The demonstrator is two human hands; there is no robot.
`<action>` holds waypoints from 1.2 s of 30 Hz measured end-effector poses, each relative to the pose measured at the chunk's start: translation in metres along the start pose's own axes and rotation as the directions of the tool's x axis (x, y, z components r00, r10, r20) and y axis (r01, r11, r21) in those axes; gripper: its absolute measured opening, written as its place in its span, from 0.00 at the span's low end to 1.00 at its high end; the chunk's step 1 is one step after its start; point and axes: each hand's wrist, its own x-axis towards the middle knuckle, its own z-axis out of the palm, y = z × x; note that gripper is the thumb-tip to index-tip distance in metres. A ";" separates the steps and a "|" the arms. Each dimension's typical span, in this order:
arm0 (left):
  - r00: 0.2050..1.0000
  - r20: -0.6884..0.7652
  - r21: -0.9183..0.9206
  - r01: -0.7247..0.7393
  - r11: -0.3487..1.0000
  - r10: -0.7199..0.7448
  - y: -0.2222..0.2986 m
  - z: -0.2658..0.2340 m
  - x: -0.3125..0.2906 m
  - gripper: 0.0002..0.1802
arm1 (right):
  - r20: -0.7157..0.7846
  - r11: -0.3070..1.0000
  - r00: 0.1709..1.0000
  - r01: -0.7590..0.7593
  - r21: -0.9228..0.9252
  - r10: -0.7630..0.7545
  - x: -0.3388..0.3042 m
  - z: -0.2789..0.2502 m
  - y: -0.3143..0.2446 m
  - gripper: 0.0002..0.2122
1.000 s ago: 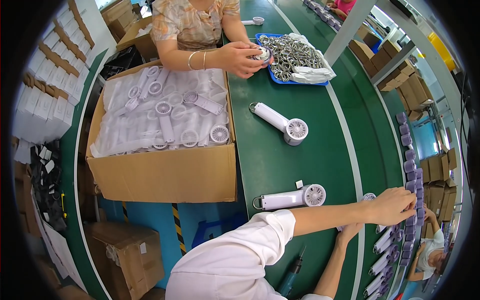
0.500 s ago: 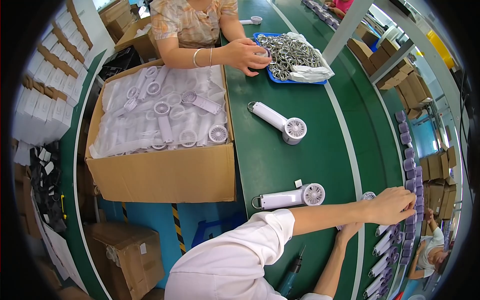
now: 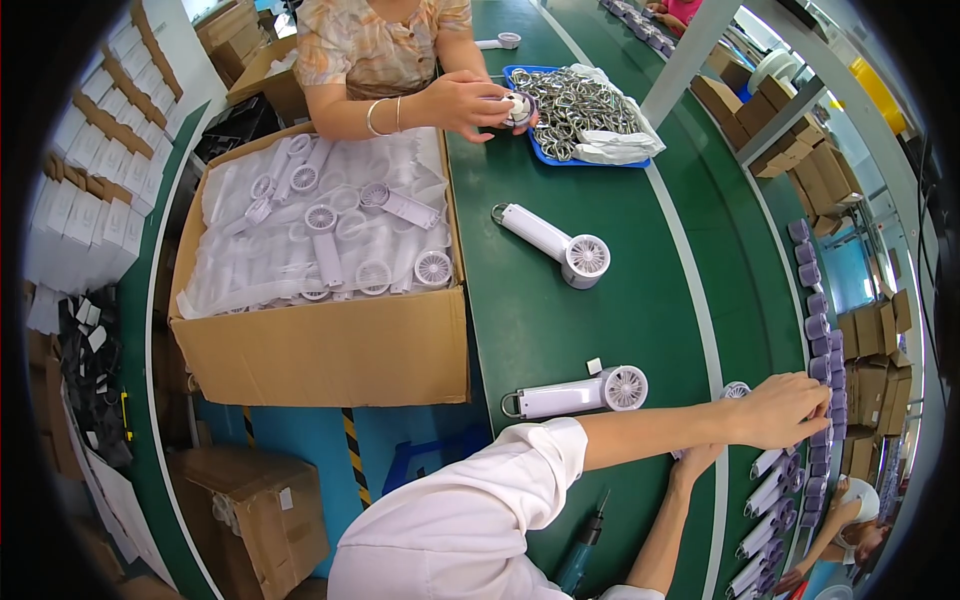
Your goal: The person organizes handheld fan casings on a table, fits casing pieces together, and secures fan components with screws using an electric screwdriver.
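Note:
My left hand (image 3: 785, 408) reaches across to the right, its fingers bent and closed at the row of purple round parts (image 3: 820, 370); what they grip is hidden. Below that forearm, my right hand (image 3: 700, 458) is closed around a handheld fan, its white head (image 3: 737, 391) showing above the forearm and most of its body covered. A white handheld fan (image 3: 560, 398) with a metal loop lies left of my hands, a small white block (image 3: 594, 366) beside its head. Another handheld fan (image 3: 545, 232) lies farther off. An electric screwdriver (image 3: 580, 555) rests between my arms.
Several handheld fans (image 3: 768, 520) line the right side near me. On the left stands a cardboard box (image 3: 320, 350) of bagged fans. A co-worker's hand (image 3: 465, 103) holds a round part by the blue tray (image 3: 590, 163) of metal clips. Another person (image 3: 850, 515) is at far right.
The co-worker's hands have drawn slightly left with the round part, which now shows its white inside. The person at far right has leaned lower. My hands have hardly moved.

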 end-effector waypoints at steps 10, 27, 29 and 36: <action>0.999 0.031 0.020 0.012 1.000 -0.013 0.001 0.000 0.000 0.10 | 0.025 0.999 0.999 -0.020 -0.026 0.021 0.005 -0.007 0.014 0.22; 0.999 0.035 0.022 0.009 1.000 -0.009 0.002 -0.002 -0.001 0.10 | 0.016 0.999 0.999 -0.041 -0.033 0.041 0.004 -0.006 0.011 0.22; 0.999 0.034 0.021 0.008 1.000 -0.009 0.002 -0.002 -0.001 0.10 | 0.027 0.998 0.998 -0.048 -0.048 0.049 0.004 -0.006 0.012 0.21; 0.999 0.032 0.024 -0.001 1.000 0.001 0.000 0.000 -0.001 0.10 | 0.031 0.997 0.999 -0.029 -0.067 0.031 0.005 -0.008 0.012 0.21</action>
